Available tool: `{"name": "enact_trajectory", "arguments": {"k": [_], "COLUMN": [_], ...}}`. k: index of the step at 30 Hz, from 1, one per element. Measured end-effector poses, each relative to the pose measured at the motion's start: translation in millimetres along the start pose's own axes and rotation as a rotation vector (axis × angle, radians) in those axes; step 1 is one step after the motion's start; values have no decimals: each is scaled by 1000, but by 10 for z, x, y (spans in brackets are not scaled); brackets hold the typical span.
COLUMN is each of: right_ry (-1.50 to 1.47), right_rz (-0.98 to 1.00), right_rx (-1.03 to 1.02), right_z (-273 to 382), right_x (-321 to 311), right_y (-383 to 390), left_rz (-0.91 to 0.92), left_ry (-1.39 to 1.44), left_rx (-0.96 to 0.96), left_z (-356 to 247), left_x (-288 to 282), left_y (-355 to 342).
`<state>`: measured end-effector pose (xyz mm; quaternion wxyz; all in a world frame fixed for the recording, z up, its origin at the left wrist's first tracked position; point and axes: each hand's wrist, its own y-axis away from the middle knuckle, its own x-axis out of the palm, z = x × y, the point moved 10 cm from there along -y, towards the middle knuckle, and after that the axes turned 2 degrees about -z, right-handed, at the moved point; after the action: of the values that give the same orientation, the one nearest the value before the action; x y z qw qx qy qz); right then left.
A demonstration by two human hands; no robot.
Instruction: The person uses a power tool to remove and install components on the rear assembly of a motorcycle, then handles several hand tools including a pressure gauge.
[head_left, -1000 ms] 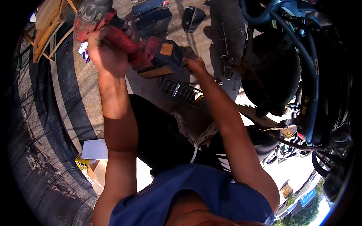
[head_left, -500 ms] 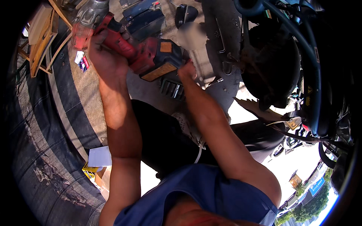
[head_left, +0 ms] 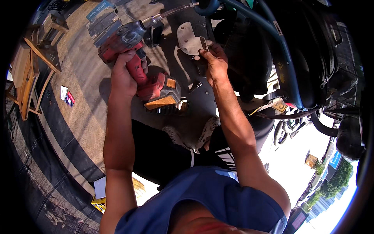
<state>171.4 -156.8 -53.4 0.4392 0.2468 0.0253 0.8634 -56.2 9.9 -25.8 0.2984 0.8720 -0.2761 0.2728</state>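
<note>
My left hand point(head_left: 125, 74) is wrapped round the grip of a red and black cordless impact wrench point(head_left: 156, 87). A long extension shaft point(head_left: 171, 13) juts from the tool's nose up and to the right, its far end beside a blue frame tube point(head_left: 272, 27). In my right hand point(head_left: 217, 64), thumb and fingers pinch the lower right edge of a pale metal plate point(head_left: 189, 40) with small holes. The plate is held over the floor, right of the wrench. Partly hidden behind the wrench's battery lies a socket tray point(head_left: 183, 108).
A blue-framed vehicle with a black wheel point(head_left: 245, 58) stands close on my right. A toolbox point(head_left: 105, 29) sits on the floor beyond the wrench. Wooden stools point(head_left: 29, 74) stand at the far left. A loose socket tool point(head_left: 195, 86) lies below the plate.
The wrench has swung so its nose and shaft point up and right. My right hand has moved from beside the battery up to the right and now holds the metal plate.
</note>
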Motion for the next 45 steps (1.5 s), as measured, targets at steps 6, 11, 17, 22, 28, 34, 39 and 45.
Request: {"name": "enact_trajectory", "arguments": {"k": [6,11,17,22,28,34,39,45], "right_ry": [-139,-207,-309,-304,-330,-341,-384,-459], "right_rz": [-37,-48,-11,-1,-20,-31,-62,-131], "right_rx": [-169,-169,-151,-158,-143,-119,-66,-19], "right_z": [499,503,394,378,281,202,-27,-392], "right_x": [-89,-66,-16,36,22,-51,-145,-354], "right_y": [47,121,129,138,124,81,65,11], "left_rz": [-98,-90,-122,-99,-134,-138,-138,-199], "left_ry": [-166,-275,-322,-376,-351,-343,-340,-320], "left_rx": [-74,6,-28,-43,-77,-106,-196,-349], "left_z": [351,344,416,454,533,604,783,1110], "left_x": [99,138,87,83,3,-24,-102,-259], "left_y": [-40,-37,-16,12,26,7,-32,-25]}}
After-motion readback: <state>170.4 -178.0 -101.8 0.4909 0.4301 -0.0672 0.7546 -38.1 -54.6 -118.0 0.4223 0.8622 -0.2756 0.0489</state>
